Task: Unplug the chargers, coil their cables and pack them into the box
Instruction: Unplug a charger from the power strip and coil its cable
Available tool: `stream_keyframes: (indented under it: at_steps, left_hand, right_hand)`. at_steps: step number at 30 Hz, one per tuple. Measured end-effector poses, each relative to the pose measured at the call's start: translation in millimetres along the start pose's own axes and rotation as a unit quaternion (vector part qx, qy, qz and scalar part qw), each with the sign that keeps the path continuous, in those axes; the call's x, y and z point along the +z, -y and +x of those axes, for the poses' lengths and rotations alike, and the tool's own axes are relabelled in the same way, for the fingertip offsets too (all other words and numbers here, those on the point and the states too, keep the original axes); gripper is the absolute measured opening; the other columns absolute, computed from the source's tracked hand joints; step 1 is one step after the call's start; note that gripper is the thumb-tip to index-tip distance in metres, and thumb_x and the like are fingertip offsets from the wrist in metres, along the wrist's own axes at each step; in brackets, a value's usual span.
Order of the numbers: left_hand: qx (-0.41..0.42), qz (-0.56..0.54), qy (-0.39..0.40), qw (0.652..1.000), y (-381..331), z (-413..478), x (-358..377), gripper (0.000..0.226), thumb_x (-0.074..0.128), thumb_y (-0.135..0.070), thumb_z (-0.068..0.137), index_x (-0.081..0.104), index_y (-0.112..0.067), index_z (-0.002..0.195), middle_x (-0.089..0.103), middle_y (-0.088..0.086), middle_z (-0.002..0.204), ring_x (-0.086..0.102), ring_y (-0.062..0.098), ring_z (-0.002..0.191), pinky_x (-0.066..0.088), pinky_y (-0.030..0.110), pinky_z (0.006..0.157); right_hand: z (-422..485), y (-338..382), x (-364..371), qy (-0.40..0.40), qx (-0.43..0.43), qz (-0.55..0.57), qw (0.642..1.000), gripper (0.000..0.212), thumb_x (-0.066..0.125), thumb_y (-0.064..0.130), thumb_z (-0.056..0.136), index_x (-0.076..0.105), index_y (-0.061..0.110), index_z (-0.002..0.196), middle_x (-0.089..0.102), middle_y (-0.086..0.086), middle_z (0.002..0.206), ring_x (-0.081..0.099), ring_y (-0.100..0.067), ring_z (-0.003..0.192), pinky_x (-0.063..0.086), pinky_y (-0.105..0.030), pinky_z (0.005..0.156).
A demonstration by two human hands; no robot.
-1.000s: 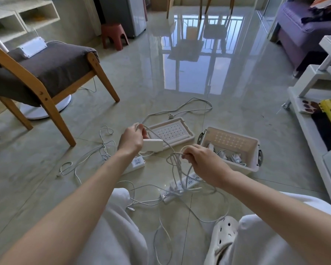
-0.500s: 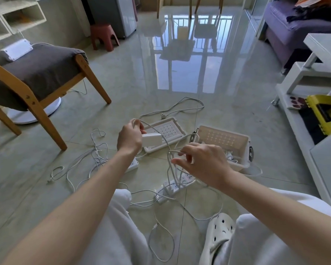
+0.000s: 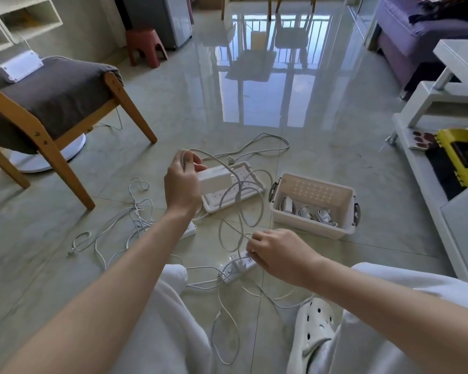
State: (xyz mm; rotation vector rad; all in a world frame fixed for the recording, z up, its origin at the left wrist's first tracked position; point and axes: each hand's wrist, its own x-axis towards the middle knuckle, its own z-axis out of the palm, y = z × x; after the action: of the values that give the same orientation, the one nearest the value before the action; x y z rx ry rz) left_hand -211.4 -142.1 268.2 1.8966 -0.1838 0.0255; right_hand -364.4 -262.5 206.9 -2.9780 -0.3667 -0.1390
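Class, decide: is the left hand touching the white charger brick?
Touching. The head view shows the left hand gripping one end of the white charger brick.

1. My right hand [image 3: 278,255] covers one end of the long white plastic power strip [image 3: 237,268] beneath it.
2. My left hand [image 3: 183,184] hides the near end of the white rectangular charger brick [image 3: 215,179].
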Motion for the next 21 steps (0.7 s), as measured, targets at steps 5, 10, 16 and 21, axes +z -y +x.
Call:
stream_keyframes:
  at_steps: [5,10,16,21]
  left_hand:
    - [0.062,0.040,0.028,0.997,-0.4,-6.1,-3.5,0.035,0.032,-0.026,0.103,0.047,-0.027,0.072,0.060,-0.007,0.071,0.057,0.008,0.068,0.042,0.019,0.057]
    - [0.082,0.027,0.027,0.996,-5.0,-12.5,-11.4,0.034,0.032,-0.026,0.103,0.048,-0.027,0.074,0.060,-0.009,0.071,0.056,0.007,0.069,0.045,0.027,0.062]
    - [0.072,0.080,-0.011,0.994,-4.0,-8.9,-35.4,0.030,0.032,-0.028,0.103,0.050,-0.022,0.080,0.059,-0.009,0.074,0.057,0.014,0.074,0.050,0.031,0.068]
    - [0.118,0.316,0.054,0.940,8.7,-3.8,-61.1,0.035,0.029,-0.035,0.103,0.055,-0.019,0.085,0.064,0.003,0.082,0.061,0.028,0.079,0.051,0.039,0.069]
  right_hand:
    - [18.6,6.6,-25.1,-0.243,0.019,0.160,0.957,0.004,0.054,0.007,0.088,0.050,0.008,0.088,0.052,0.004,0.078,0.045,-0.005,0.066,0.043,-0.012,0.060]
    - [38.8,-4.2,-28.2,-0.222,0.190,0.233,0.928,0.038,0.061,0.016,0.088,0.041,0.013,0.120,0.053,-0.011,0.111,0.056,-0.022,0.098,0.049,-0.033,0.088]
    - [53.7,-17.4,-31.7,-0.091,0.162,0.160,0.970,0.024,0.049,0.019,0.095,0.054,0.012,0.118,0.063,-0.006,0.115,0.063,-0.019,0.093,0.050,-0.025,0.081]
    - [60.7,-32.8,-28.2,-0.112,0.188,0.031,0.975,0.038,0.047,-0.002,0.091,0.058,0.021,0.120,0.059,-0.004,0.110,0.049,-0.021,0.101,0.036,-0.025,0.068]
